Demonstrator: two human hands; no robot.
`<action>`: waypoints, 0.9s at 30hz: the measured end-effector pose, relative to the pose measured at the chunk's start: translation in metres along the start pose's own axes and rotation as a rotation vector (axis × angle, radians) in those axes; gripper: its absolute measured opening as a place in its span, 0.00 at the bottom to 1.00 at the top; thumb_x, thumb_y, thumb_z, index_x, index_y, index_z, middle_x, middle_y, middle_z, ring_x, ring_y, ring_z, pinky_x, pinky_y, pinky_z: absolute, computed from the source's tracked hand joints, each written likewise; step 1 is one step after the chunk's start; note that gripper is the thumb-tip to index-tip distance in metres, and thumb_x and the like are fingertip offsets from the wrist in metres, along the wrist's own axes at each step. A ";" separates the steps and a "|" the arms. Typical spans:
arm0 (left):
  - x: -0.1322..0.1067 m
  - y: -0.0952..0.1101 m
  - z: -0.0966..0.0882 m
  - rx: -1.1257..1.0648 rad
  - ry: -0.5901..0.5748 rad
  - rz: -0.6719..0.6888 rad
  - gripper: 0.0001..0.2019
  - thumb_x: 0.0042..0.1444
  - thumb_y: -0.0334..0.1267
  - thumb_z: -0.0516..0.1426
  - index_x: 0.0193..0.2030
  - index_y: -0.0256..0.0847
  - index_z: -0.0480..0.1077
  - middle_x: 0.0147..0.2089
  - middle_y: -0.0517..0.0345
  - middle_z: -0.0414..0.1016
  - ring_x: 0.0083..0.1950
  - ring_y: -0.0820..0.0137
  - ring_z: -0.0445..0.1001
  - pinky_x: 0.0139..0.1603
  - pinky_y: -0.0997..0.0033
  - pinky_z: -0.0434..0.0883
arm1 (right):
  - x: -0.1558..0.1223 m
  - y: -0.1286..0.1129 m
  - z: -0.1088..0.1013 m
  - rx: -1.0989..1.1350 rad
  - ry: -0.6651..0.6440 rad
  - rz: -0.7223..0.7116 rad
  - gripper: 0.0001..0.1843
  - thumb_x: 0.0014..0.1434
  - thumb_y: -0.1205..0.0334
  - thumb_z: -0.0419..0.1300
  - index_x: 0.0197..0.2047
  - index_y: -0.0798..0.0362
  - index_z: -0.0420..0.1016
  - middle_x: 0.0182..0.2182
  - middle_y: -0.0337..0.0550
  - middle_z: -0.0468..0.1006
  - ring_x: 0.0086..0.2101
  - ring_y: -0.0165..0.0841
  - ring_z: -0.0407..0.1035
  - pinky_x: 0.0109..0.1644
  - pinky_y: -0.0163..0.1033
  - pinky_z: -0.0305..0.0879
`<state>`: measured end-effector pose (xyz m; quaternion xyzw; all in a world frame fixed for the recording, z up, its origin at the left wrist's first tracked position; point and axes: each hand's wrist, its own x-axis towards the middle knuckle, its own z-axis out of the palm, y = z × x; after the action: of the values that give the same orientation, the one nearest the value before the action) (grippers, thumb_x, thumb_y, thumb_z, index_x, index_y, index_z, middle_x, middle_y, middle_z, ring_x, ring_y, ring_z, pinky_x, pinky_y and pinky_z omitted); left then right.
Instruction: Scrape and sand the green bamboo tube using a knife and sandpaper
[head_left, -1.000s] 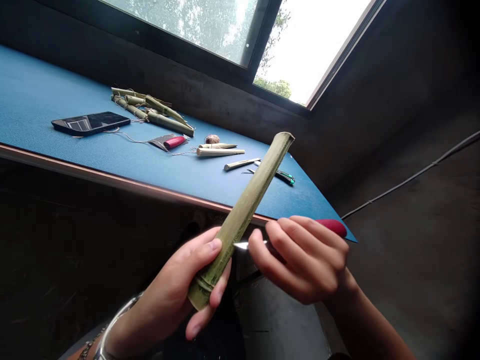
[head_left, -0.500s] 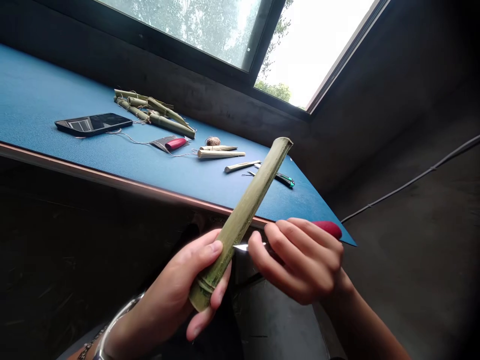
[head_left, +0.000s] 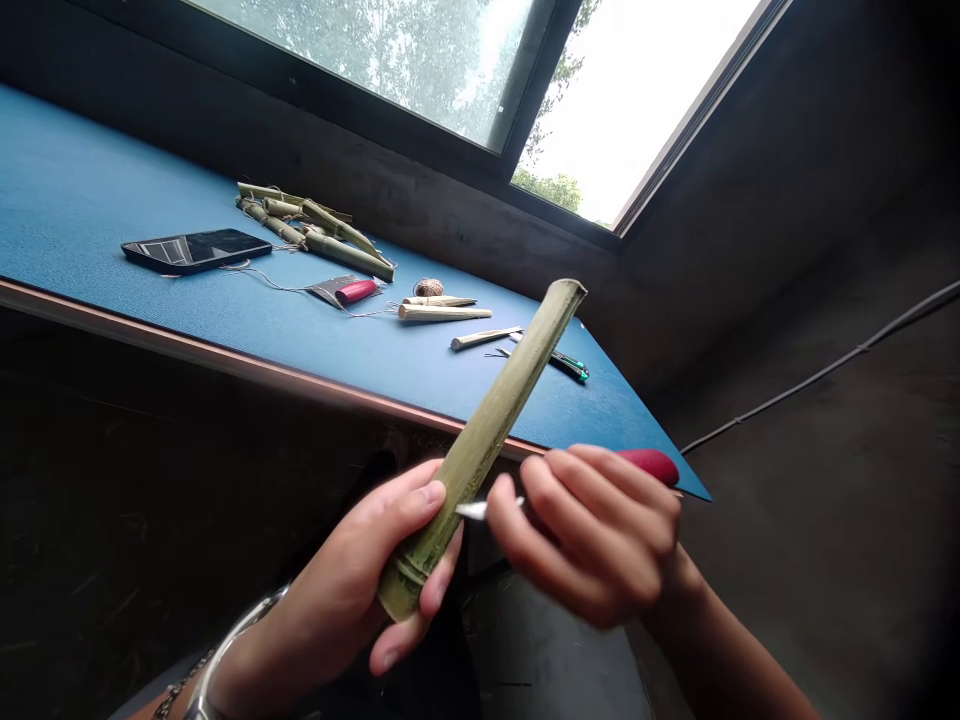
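A green length of bamboo point(head_left: 499, 410) slants up and to the right in front of me. My left hand point(head_left: 382, 550) is wrapped round its lower part, thumb on top, just above the ringed node near its bottom end. My right hand point(head_left: 592, 530) is closed round a knife with a red handle point(head_left: 651, 465), whose rear end sticks out behind the fist. The short pale blade point(head_left: 472, 510) points left, its tip at the right side of the bamboo beside my left thumb.
On the blue table point(head_left: 90, 190) lie a phone point(head_left: 199, 250), tied bamboo pieces point(head_left: 315, 225), a red-handled tool point(head_left: 356, 291) on a dark sheet, a ball of twine point(head_left: 428, 287), pale split sticks point(head_left: 446, 313) and a green-and-black utility knife point(head_left: 571, 366). A window stands behind.
My right hand has moved slightly down and to the left, and the blade tip has slid lower along the bamboo's side. My left hand and the bamboo stay almost still.
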<state>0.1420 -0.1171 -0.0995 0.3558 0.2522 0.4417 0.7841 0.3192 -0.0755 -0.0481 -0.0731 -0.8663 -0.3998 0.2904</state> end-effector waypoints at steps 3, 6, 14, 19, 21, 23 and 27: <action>0.000 0.000 0.000 0.000 -0.016 -0.019 0.17 0.59 0.49 0.51 0.48 0.40 0.65 0.20 0.65 0.67 0.10 0.84 0.57 0.09 0.90 0.53 | 0.001 -0.001 0.000 0.034 0.003 -0.020 0.05 0.56 0.65 0.56 0.33 0.56 0.73 0.23 0.41 0.74 0.26 0.32 0.69 0.30 0.37 0.64; 0.000 0.000 -0.001 -0.011 -0.005 0.006 0.17 0.60 0.49 0.51 0.48 0.40 0.65 0.20 0.65 0.67 0.10 0.84 0.57 0.09 0.90 0.53 | 0.001 -0.001 0.000 0.012 -0.003 -0.018 0.06 0.56 0.65 0.56 0.33 0.56 0.73 0.23 0.41 0.74 0.24 0.31 0.68 0.30 0.37 0.64; 0.001 -0.003 -0.002 -0.024 -0.016 0.018 0.16 0.60 0.49 0.51 0.47 0.41 0.66 0.20 0.65 0.68 0.10 0.83 0.60 0.10 0.90 0.54 | 0.002 -0.001 -0.002 0.013 -0.019 -0.022 0.07 0.57 0.64 0.56 0.33 0.56 0.74 0.23 0.41 0.75 0.25 0.31 0.69 0.30 0.37 0.65; 0.002 0.000 0.001 -0.026 -0.022 0.007 0.16 0.60 0.49 0.50 0.47 0.41 0.66 0.20 0.65 0.67 0.10 0.84 0.59 0.10 0.90 0.54 | 0.000 0.002 0.000 -0.003 -0.017 -0.017 0.06 0.57 0.65 0.55 0.33 0.56 0.73 0.23 0.41 0.74 0.24 0.30 0.68 0.30 0.37 0.64; 0.002 0.001 0.001 -0.012 -0.015 -0.004 0.16 0.60 0.49 0.50 0.48 0.41 0.65 0.20 0.65 0.67 0.10 0.84 0.59 0.10 0.90 0.54 | 0.000 0.003 0.001 0.022 -0.015 -0.020 0.06 0.57 0.65 0.54 0.33 0.56 0.73 0.23 0.40 0.74 0.24 0.30 0.68 0.31 0.36 0.64; 0.003 0.000 0.000 -0.014 -0.008 0.002 0.16 0.60 0.49 0.50 0.48 0.41 0.65 0.20 0.65 0.68 0.10 0.84 0.59 0.09 0.90 0.54 | 0.000 0.003 0.003 0.058 -0.016 -0.023 0.07 0.58 0.65 0.54 0.33 0.56 0.72 0.23 0.40 0.74 0.24 0.29 0.68 0.30 0.36 0.64; 0.003 -0.004 -0.002 -0.030 0.006 0.032 0.16 0.60 0.49 0.50 0.48 0.41 0.66 0.20 0.65 0.68 0.10 0.84 0.58 0.09 0.91 0.53 | 0.000 0.002 0.004 0.059 -0.019 -0.004 0.06 0.56 0.67 0.55 0.32 0.57 0.73 0.22 0.41 0.74 0.23 0.30 0.67 0.29 0.37 0.64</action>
<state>0.1441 -0.1156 -0.1037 0.3465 0.2422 0.4592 0.7813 0.3181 -0.0710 -0.0489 -0.0666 -0.8807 -0.3739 0.2833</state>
